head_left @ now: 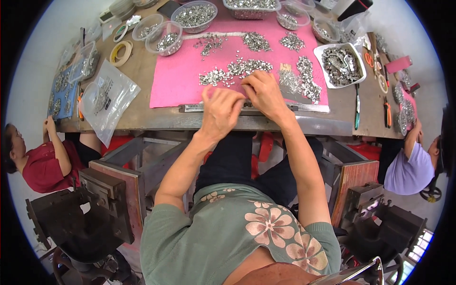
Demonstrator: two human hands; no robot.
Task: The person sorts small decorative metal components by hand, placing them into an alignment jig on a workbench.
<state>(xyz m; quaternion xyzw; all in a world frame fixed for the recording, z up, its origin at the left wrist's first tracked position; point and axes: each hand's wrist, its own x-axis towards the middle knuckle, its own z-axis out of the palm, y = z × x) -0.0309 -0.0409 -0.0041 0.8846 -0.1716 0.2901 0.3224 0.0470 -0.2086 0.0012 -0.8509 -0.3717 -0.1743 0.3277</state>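
Both hands meet at the front edge of a pink mat (173,85), over a long narrow metal bar (192,108). My left hand (219,113) is closed, its thumb and fingers bent together above the bar. Close beside it, my right hand (267,96) is closed too, fingertips pinched and pointing down. Whatever the fingertips hold is too small or hidden to make out. Just beyond the hands lie loose piles of small silver metal pieces (216,77). To the right are another long pile (308,78) and a patch of thin pin-like pieces (290,83).
Plastic tubs of metal parts (194,16) line the back. A white dish (342,65) of parts stands right; a clear plastic bag (111,92) and tape rolls (121,53) lie left. Orange-handled pliers (387,114) are far right. People sit at both ends of the table.
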